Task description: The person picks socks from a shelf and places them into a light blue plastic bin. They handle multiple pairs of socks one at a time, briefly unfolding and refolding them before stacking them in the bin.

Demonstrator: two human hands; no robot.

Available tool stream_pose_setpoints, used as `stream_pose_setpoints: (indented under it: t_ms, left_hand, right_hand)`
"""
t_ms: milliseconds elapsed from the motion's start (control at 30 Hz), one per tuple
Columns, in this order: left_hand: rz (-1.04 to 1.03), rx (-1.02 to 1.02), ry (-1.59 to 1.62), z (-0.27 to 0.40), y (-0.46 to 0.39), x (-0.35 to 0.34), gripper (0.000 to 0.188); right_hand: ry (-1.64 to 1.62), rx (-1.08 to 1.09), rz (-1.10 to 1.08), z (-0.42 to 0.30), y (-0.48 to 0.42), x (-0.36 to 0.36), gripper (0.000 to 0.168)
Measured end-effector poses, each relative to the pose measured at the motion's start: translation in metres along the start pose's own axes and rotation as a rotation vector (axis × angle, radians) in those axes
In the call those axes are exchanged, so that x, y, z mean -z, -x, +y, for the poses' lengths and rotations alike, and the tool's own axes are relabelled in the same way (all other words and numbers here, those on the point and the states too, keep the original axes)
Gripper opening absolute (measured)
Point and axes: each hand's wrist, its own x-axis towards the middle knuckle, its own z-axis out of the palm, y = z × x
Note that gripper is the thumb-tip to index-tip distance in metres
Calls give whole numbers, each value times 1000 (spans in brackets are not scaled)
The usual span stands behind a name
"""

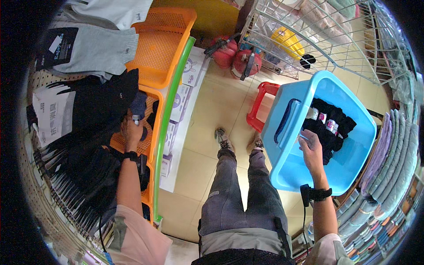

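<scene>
On the left my left hand [132, 130] reaches over an orange perforated basket [150, 150], its fingers around a dark blue rolled pair of socks [138, 104] with a pale label band. Beside it hang many packs of black socks [96, 109] on the rack, some with white cards. To the right my right hand [310, 147] is at the near side of a light blue plastic tub [323, 76], fingers slightly curled and apart, nothing visible in them. Inside the tub lie several black rolled socks [323, 137] with white and pink labels, just beyond that hand.
A red plastic stool [256, 116] stands beside the tub. Two red fire extinguishers [246, 64] and a wire basket [318, 63] of wrapped goods are farther ahead. Folded quilted textiles [394, 159] are stacked at right. Boxes [179, 102] line the left shelf's foot.
</scene>
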Motion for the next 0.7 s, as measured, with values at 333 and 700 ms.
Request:
stream_pose_setpoints:
  t_ms: [333, 700]
  left_hand:
    - [328, -143, 627, 117, 159, 83, 26]
    - [-8, -417, 1064, 349, 368, 143, 55]
  right_hand:
    - [-113, 186, -51, -26, -9, 5, 34]
    - [-568, 280, -544, -66, 61, 45, 34]
